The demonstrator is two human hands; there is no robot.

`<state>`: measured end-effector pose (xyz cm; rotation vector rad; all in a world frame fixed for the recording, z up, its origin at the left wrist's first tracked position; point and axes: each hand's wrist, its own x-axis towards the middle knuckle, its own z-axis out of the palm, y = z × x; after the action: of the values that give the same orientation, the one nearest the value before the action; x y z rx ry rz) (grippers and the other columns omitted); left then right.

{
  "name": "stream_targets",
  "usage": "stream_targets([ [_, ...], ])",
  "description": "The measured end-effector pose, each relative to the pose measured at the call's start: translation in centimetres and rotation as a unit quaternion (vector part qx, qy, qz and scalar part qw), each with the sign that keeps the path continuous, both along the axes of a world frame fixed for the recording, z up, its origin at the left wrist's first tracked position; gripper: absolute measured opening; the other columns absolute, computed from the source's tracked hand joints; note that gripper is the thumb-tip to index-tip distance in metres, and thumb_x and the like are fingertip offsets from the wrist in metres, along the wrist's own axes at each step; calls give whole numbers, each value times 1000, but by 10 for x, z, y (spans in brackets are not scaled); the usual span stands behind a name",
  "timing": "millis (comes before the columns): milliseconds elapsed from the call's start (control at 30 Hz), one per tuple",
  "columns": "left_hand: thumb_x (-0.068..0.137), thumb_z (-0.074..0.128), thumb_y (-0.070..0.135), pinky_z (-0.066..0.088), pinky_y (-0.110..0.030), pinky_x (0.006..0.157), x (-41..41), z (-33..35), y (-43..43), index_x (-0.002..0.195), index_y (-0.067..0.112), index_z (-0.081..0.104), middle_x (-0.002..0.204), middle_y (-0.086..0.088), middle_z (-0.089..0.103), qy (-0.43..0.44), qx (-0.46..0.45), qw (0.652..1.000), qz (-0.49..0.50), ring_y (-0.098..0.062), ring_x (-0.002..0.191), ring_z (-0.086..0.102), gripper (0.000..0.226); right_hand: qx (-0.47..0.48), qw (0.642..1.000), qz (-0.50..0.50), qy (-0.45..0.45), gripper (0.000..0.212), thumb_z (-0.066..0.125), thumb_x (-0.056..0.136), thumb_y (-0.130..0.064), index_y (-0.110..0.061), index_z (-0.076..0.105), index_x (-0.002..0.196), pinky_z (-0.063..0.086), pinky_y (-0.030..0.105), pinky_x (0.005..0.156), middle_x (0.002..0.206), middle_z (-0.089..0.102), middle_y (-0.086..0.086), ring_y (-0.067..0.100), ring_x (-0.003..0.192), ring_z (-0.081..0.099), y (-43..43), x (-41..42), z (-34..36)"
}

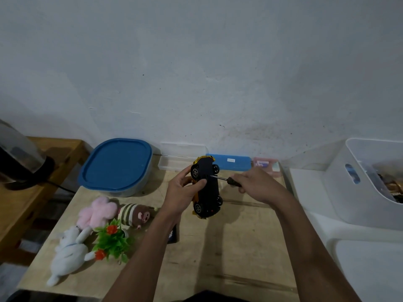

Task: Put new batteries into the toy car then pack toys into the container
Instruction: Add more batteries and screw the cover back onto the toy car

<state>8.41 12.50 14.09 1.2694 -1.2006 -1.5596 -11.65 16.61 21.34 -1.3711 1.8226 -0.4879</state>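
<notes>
A yellow toy car (207, 188) is held on its side above the wooden table (229, 247), its black underside toward me. My left hand (183, 192) grips the car's body from the left. My right hand (255, 184) grips a screwdriver (224, 179) whose tip touches the underside near the upper wheels. The container with a blue lid (116, 166) stands shut at the table's back left. A pink plush (98, 211), a striped brown plush (135, 215), a white plush (67, 251) and a plastic plant (113, 239) lie at the left.
A blue case (231, 161), a clear box (174, 163) and a pink box (267, 165) line the wall. A small dark pack (173, 235) lies under my left forearm. A white bin (366, 182) stands on the right, a kettle (19, 158) on the left shelf.
</notes>
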Motion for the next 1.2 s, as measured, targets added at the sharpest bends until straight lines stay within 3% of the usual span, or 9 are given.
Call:
stream_targets([
  [133,86,74,10,56,-53,93,1,3,0,128,37,62,110,-3,75,2,-4,1000,-3,-25,110,68,51,24,1000,4,-1,23,67,87,-43,-24,55,92,40,27,64,93,59,-6,7,84,55,3,1,-1],
  [233,87,73,9,58,-52,90,1,4,0,128,36,62,108,-6,75,2,-9,1000,-3,-25,107,69,50,-12,1000,3,22,19,71,85,-40,-24,60,85,45,32,74,96,65,3,17,89,60,1,-1,-4],
  [367,87,73,9,58,-51,90,3,3,-1,131,34,61,108,-5,75,1,-6,1000,-2,-24,106,70,52,-8,1000,7,29,39,54,95,-45,-12,73,85,42,31,67,85,69,14,18,71,59,-1,0,-6],
  [500,87,73,8,58,-48,90,2,5,1,124,38,61,110,-5,74,5,-4,1000,-1,-25,108,69,49,10,1000,-2,18,36,58,91,-50,-17,62,105,38,27,61,87,59,-7,7,76,53,0,1,-9],
  [633,87,72,6,58,-47,90,1,5,2,115,43,62,109,-6,73,5,-5,1000,0,-26,108,68,48,-19,999,-1,35,31,72,82,-47,-22,58,94,47,30,70,95,63,-4,9,86,58,0,-3,-12],
  [800,86,74,6,55,-52,95,0,5,4,109,48,64,106,-3,75,-1,-8,1000,1,-27,112,66,49,-39,998,-17,40,47,51,97,-45,-3,66,81,37,29,61,77,66,16,18,64,55,-4,-3,-11],
  [967,86,74,8,56,-52,93,0,5,3,118,43,64,108,-4,75,1,-7,1000,5,-26,110,67,48,8,1000,-9,20,34,69,84,-48,-21,54,99,37,25,59,91,54,-11,3,80,52,4,2,-8],
  [1100,87,73,8,58,-50,91,0,5,3,121,41,62,108,-5,74,3,-6,1000,6,-25,108,68,48,-48,997,-4,57,24,70,85,-42,-21,61,91,48,32,73,92,63,-4,10,82,58,1,1,-13],
  [1200,87,73,9,58,-50,90,2,5,2,115,46,63,109,-6,74,3,-10,1000,5,-27,109,68,48,-44,997,12,68,31,54,94,-46,-25,64,74,45,32,67,74,64,2,20,72,61,1,4,-13],
])
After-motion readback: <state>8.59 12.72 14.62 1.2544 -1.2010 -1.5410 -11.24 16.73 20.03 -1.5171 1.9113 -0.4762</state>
